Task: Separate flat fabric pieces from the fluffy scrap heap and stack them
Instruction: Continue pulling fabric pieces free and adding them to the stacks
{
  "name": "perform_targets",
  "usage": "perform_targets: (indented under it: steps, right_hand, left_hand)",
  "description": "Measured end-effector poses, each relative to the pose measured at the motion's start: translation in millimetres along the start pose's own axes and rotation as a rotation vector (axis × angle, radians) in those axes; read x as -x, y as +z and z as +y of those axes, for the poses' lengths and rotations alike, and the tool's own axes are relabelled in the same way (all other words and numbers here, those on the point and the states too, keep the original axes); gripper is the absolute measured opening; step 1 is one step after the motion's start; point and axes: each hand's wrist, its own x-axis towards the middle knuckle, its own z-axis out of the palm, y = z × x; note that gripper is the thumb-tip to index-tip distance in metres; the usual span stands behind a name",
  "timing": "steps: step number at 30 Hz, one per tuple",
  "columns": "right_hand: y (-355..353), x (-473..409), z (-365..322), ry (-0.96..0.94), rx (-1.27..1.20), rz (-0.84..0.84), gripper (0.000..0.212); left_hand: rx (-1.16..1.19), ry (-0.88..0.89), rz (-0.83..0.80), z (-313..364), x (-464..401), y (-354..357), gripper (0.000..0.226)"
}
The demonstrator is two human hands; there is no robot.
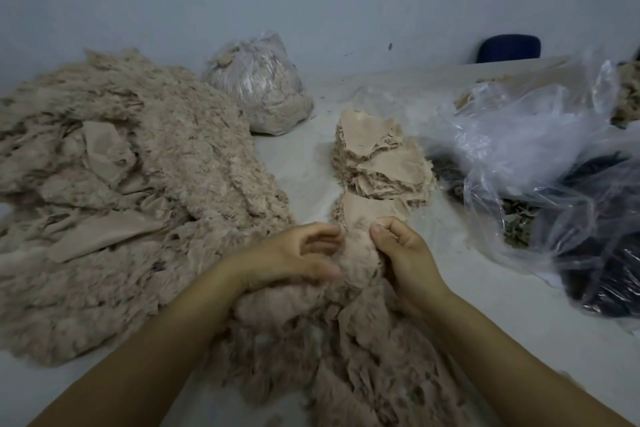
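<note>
Both hands meet at centre: the left hand [298, 253] curls around a fluffy clump [358, 263], the right hand [403, 253] pinches a flat fabric piece [367, 211]. The stack [377, 159] sits at 12 o'clock, the scrap heap [121, 201] at 9 o'clock on the counter [519, 333].

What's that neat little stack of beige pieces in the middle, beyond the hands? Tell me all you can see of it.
The stack of flat fabric pieces is a pile of many thin beige cloth cut-outs laid one on another, with frayed, uneven edges sticking out at the sides. The top pieces look smooth and slightly crumpled. It sits on the pale table, between the fluffy heap and the clear plastic bags. Neither hand touches it; another flat piece lies against its near side.
</note>
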Motion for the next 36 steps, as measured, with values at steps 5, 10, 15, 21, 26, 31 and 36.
perform_targets:
  steps: [5, 10, 15, 21, 26, 31, 36]
  right_hand:
    - [-5.8, -6.0, -2.3, 0.065, -0.220, 0.219, 0.029]
    - [-12.6, -5.2, -3.7, 0.289, -0.021, -0.170, 0.071]
    - [-8.9, -15.2, -5.7, 0.135, -0.022, -0.038, 0.012]
    - [-14.4, -21.5, -13.3, -0.022, -0.069, 0.125, 0.027]
    - [0.1, -15.5, -17.4, -0.400, 0.196, -0.151, 0.032]
    - [-12.7, -14.0, -7.3, -0.627, 0.606, -0.342, 0.033]
    - [-34.0, -12.1, 0.1, -0.378, 0.514, -0.155, 0.022]
  left_hand:
    - [0.059, 0.121, 0.205, -9.1, -16.9, 24.4, 0.018]
    - [-0.034, 0.123, 0.068, 4.2, -12.3, 11.3, 0.018]
    - [0.050, 0.086, 0.123, 3.4, -16.6, 11.3, 0.025]
    - [-0.166, 0.006, -0.097, -0.5, -1.3, -8.2, 0.050]
    - [0.448, -0.251, -0.113, 14.7, -23.4, 7.8, 0.091]
    - [0.620, -0.143, 0.290, 16.2, -36.3, 17.0, 0.038]
    - [0.361, 0.079, 0.519, 10.0, -36.7, 2.1, 0.043]
